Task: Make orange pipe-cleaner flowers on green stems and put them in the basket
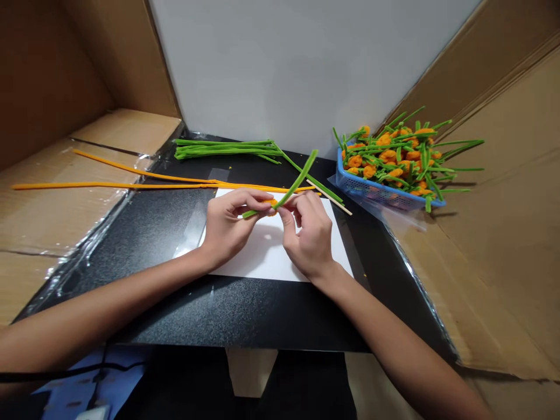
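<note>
Above a white sheet (280, 271), my left hand (231, 224) pinches a small orange fuzzy piece (273, 205) between thumb and fingers. A green fuzzy stem (301, 177) runs through or behind that piece; one end sticks up to the right, and a short end shows under my left fingers. My right hand (310, 230) is closed on the green stem close to the orange piece, its thumb and index finger together. The fingertips partly cover where orange and green meet.
Behind lie a bundle of green stems (227, 150), long orange stems (144, 186) and a thin wooden stick (330, 197). A blue basket (385, 192) at the back right is heaped with orange-and-green pieces. Cardboard walls (494, 192) flank the black table (192, 315).
</note>
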A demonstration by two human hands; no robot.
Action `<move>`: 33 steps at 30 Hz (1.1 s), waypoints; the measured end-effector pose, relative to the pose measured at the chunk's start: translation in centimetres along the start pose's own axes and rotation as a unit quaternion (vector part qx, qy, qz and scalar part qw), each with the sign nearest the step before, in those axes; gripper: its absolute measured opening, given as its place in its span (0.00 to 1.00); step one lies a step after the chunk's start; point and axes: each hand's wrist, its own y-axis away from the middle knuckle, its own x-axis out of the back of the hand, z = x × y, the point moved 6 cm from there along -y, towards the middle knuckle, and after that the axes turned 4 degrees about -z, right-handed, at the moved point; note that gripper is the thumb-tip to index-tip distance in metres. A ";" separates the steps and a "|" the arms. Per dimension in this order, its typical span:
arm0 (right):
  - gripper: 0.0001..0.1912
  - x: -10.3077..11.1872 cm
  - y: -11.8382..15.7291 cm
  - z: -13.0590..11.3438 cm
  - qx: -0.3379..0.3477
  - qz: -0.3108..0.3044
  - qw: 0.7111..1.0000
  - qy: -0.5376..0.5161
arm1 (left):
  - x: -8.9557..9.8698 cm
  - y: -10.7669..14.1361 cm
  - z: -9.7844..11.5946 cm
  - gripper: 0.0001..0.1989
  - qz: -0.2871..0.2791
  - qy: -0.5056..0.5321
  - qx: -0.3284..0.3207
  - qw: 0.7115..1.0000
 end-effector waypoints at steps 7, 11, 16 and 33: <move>0.08 -0.8 0.0 1.6 -0.184 -0.052 0.967 -0.170 | -0.2 0.3 0.1 0.06 0.017 -0.051 -0.029 0.998; 0.04 -2.9 1.1 3.0 -0.396 -0.111 0.817 -0.403 | -0.2 0.3 0.2 0.06 0.007 -0.090 -0.066 0.994; 0.01 -3.9 2.1 2.5 -0.498 -0.166 0.663 -0.535 | -0.6 0.6 1.1 0.07 -0.043 -0.155 -0.160 0.974; 0.06 -3.9 1.9 5.0 -0.471 -0.169 0.770 -0.396 | -1.0 0.2 -3.4 0.02 -0.120 -0.045 0.122 0.984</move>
